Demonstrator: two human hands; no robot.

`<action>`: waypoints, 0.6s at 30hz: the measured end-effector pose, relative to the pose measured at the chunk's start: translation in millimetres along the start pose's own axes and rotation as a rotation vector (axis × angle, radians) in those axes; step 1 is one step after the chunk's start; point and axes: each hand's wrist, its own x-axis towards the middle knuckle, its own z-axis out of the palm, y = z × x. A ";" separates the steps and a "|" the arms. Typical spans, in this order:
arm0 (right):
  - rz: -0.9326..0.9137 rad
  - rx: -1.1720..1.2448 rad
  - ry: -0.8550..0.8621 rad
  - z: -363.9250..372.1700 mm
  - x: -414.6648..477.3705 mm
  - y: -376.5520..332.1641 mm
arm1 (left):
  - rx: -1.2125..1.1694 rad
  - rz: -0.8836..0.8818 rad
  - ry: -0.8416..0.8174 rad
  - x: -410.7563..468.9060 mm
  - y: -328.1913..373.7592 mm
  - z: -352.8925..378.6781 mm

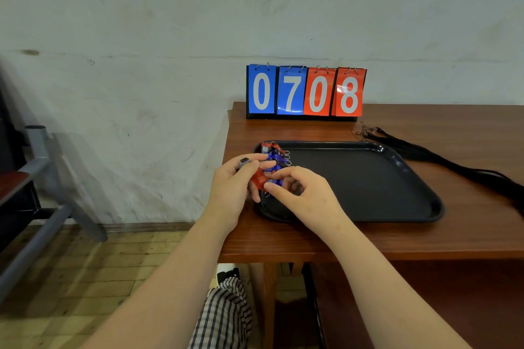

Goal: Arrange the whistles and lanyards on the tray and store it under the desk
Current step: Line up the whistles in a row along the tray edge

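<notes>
1. The whistles [274, 155], red and blue, lie in a short row along the left end of the tray [368, 178], close to each other, with their metal rings toward the middle of the tray.
2. One red whistle [257, 179] is not yet in the row. It is held just above the near left corner of the tray, between the two hands.
3. The left hand [231, 187] has its fingers curled. It holds a whistle with a grey mouthpiece [243, 162] between thumb and forefinger, and its lower fingers touch the red whistle.
4. The right hand [304, 193] is half closed. Its thumb and forefinger pinch the red whistle at its right side, and the other fingers are bent under the palm. I cannot tell if they hold anything more.
5. The black lanyards [419, 150] lie in a bundle on the desk [467, 235], just beside the far right side of the tray and not on it.
6. A flip score board [304, 92] stands behind the tray, against the wall.
7. My judgement: the step in hand is the lining up of the whistles, and it is near its end. The next move calls for setting the red whistle at the near end of the row, then the grey-tipped one, without pushing the others. After that the lanyards must go on the free part of the tray, and the tray must go under the desk.
</notes>
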 end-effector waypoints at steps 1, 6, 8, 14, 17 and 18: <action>-0.004 -0.003 -0.010 -0.1 -0.1 0.2 | 0.003 0.003 -0.016 -0.8 0.5 0.2; -0.018 0.009 -0.035 -0.6 -0.5 -0.6 | -0.004 -0.004 -0.081 -6.3 6.0 2.6; -0.020 0.011 -0.033 -0.6 -0.8 -1.0 | 0.001 -0.012 -0.088 -6.9 6.8 2.6; -0.017 0.012 -0.008 0.1 -1.5 2.3 | 0.045 0.027 -0.134 -5.5 4.3 0.8; -0.010 0.008 -0.010 0.4 -0.3 2.7 | 0.072 0.047 -0.142 -4.2 2.4 0.4; -0.007 0.003 -0.011 0.4 0.4 2.9 | 0.090 0.059 -0.142 -3.6 1.4 0.4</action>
